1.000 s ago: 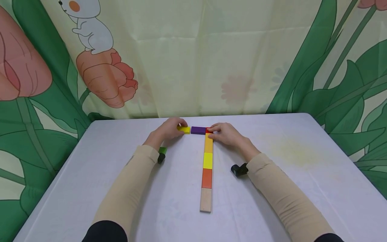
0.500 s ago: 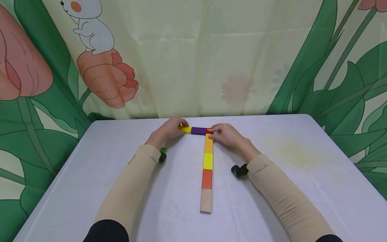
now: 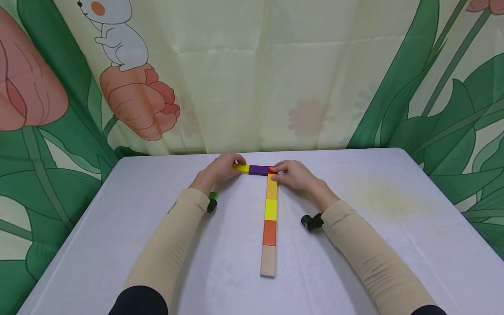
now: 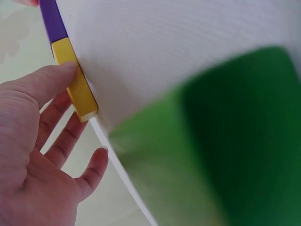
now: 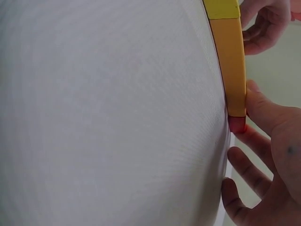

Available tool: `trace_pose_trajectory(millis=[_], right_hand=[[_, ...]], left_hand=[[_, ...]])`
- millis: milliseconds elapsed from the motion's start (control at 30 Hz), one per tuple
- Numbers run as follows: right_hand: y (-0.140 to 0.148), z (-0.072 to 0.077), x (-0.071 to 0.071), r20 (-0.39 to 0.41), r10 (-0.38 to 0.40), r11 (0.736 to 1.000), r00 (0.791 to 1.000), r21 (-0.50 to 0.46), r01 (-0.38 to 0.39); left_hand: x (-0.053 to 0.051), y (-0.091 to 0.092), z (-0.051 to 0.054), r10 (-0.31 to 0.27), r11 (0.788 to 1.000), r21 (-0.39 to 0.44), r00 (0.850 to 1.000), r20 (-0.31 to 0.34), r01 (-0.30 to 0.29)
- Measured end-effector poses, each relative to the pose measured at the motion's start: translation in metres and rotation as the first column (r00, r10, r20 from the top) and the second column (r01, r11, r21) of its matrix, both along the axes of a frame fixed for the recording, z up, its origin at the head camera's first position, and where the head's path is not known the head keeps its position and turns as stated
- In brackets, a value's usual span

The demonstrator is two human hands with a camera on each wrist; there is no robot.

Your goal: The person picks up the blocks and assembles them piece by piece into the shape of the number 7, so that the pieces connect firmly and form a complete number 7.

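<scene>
My left hand (image 3: 221, 168) pinches a yellow block (image 4: 83, 97) between thumb and fingers, flat on the table. Its end meets a purple block (image 3: 258, 170), which lies against a small red block (image 3: 271, 170) at the corner. At that corner is my right hand (image 3: 295, 175). Its index finger is at the red block's end and its thumb at the side of the orange-yellow block (image 5: 230, 68). From there a row runs toward me: the orange-yellow block, a bright yellow block (image 3: 271, 210), an orange block (image 3: 269, 232) and a plain wooden block (image 3: 268, 261).
A green block (image 3: 213, 195) is partly hidden by my left wrist; it looms large and blurred in the left wrist view. Dark wrist cameras (image 3: 312, 222) are strapped at both cuffs. A printed curtain (image 3: 236, 87) hangs behind the white table (image 3: 354, 249).
The left hand has slid the yellow block slightly right, closing the narrow gap to the purple block. My right hand has kept its place at the corner.
</scene>
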State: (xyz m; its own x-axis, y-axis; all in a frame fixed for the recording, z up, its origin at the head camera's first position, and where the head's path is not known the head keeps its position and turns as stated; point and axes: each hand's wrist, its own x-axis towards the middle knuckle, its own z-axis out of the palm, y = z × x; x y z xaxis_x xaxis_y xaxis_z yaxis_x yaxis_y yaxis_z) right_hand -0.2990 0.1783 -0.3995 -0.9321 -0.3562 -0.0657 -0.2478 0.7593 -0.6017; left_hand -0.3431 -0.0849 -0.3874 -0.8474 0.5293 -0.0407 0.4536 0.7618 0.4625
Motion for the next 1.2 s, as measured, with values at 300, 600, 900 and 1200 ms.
trace_pose_trajectory(millis=[300,600,900,1200], right_hand=[[-0.0002,0.0006,0.0000,0.004,-0.004,1.000,1.000,0.001,0.004],[0.0002,0.0010,-0.0011,-0.009,0.010,1.000,1.000,0.010,-0.010],[-0.0001,0.0002,-0.0017,-0.055,0.038,0.999,0.998,0.023,-0.036],[0.0000,0.0005,-0.0012,-0.063,0.032,0.999,0.997,0.025,-0.030]], left_hand=[[0.0001,0.0019,0.0010,0.007,1.000,-0.005,1.000,0.000,-0.007],[-0.0006,0.0018,0.0027,0.006,1.000,0.011,1.000,0.008,-0.006],[-0.0008,-0.0010,0.0031,0.000,1.000,0.028,1.000,0.020,0.000],[-0.0012,-0.0025,0.0045,0.011,1.000,0.007,0.998,0.062,-0.011]])
